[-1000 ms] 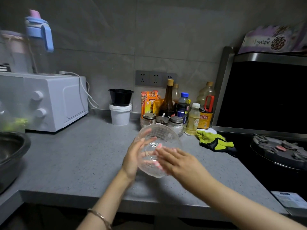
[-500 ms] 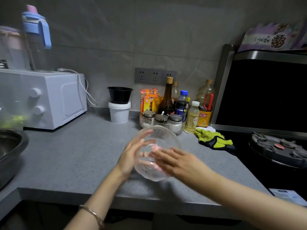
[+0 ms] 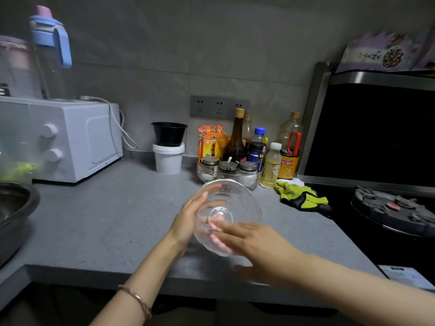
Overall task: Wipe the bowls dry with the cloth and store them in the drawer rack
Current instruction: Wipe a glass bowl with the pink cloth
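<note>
Head view only. Glass bowl [image 3: 231, 203] up off the grey counter [image 3: 106, 220], near its front edge, tilted so the round foot faces the camera. Left hand [image 3: 188, 220] lies along the bowl's left wall, fingers fairly straight, palm against the glass. Right hand [image 3: 254, 241] is motion-blurred, fingers extended flat across the near lower wall; pink nails show at the glass. Bowl appears carried between the two flat hands, neither one curled tight round it. No cloth made out in either hand, and the only fabric in sight is a pair of yellow-green gloves [image 3: 299, 196] lying on the counter to the right, well apart from the bowl. Drawer rack not in view. Judgement: task at an early point for this bowl, wiping either under way bare-handed or not yet begun, storing wholly left to do; other bowls to dry not identifiable. Writing: the purple packet [image 3: 386, 52] on top of the hood carries characters, too small to read. Orange packet [image 3: 209, 140] and the amber bottle [image 3: 288, 161] with the red handle bear printed labels, also unreadable. Microwave [image 3: 77, 140] shows no legible marking.
</note>
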Action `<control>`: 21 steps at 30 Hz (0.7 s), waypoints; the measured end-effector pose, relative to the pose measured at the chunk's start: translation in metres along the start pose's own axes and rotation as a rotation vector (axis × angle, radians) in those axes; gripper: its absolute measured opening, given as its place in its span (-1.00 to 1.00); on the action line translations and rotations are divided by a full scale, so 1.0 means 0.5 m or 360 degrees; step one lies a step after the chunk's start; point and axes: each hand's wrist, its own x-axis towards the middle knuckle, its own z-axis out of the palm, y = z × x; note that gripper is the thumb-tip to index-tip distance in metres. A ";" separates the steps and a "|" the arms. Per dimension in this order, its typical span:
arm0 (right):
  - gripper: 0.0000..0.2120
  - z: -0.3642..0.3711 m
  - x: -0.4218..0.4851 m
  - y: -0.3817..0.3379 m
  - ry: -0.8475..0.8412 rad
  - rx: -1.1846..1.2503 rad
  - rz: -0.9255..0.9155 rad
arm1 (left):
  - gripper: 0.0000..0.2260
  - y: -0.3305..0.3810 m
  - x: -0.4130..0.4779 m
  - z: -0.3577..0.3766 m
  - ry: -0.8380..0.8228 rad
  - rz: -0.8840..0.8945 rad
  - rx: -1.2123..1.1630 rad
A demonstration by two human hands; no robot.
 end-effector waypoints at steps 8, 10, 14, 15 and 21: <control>-0.20 0.001 0.026 -0.012 0.0076 -0.0275 0.0218 | -0.67 0.000 -0.006 0.006 0.0119 0.0058 -0.0086; -0.30 0.009 0.023 -0.024 0.0114 -0.0152 0.0114 | -0.68 -0.007 -0.007 0.005 0.0192 0.0057 -0.0066; -0.23 0.034 0.023 -0.005 0.0182 -0.0154 0.0103 | -0.68 -0.020 -0.009 0.008 0.0094 -0.0086 -0.0136; -0.19 0.037 0.025 0.002 0.0183 -0.0244 0.0163 | -0.68 -0.019 -0.009 0.007 0.0066 -0.0098 -0.0137; -0.73 0.009 0.019 0.006 0.0468 -0.0099 0.0041 | -0.66 0.002 -0.012 -0.003 0.0010 -0.0083 -0.0089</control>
